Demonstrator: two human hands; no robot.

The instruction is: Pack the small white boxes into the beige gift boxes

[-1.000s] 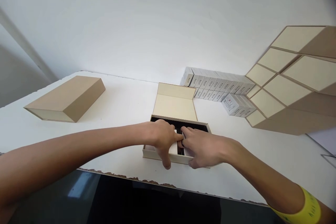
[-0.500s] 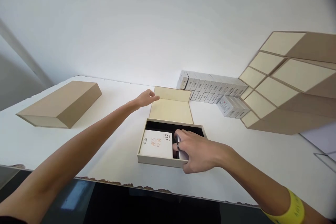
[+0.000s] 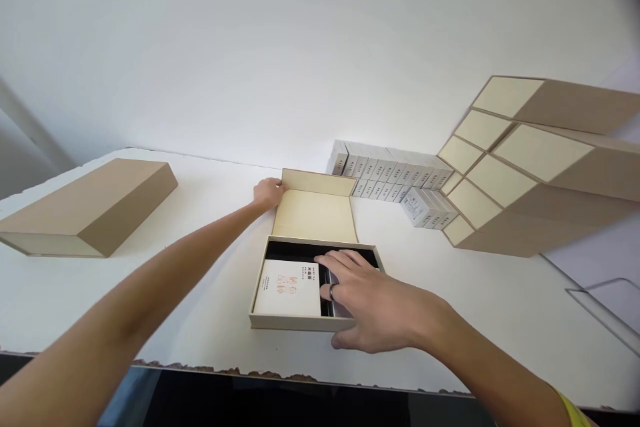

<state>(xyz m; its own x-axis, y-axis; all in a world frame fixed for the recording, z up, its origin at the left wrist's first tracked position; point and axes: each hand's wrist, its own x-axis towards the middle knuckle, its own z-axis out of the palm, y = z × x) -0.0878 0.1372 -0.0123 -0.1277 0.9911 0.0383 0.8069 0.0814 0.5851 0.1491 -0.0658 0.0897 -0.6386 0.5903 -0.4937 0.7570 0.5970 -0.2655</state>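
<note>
A beige gift box [image 3: 300, 323] lies open in the middle of the table, its cream-lined lid [image 3: 317, 217] folded back towards the wall. Inside it, on the left, sits a white printed carton [image 3: 287, 288] with orange and black characters; a dark lining shows behind. My left hand [image 3: 269, 192] is closed at the lid's far left edge, fingertips on its flap. Over the right half of the box spreads my right hand [image 3: 367, 293], fingers apart and thumb outside the front wall. Beneath its fingers a greyish object [image 3: 341, 309] is mostly hidden.
Another beige box [image 3: 90, 203], closed, lies at the left. Several small white cartons [image 3: 395, 170] stand in rows by the wall. A stack of beige boxes [image 3: 525, 167] rises at the right, with a thin metal frame [image 3: 600, 313] nearby. The table's front edge [image 3: 260, 373] is chipped.
My left hand has closed in on the lid's edge. My right hand's fingers have loosened and spread over the box. The whole view has shifted slightly.
</note>
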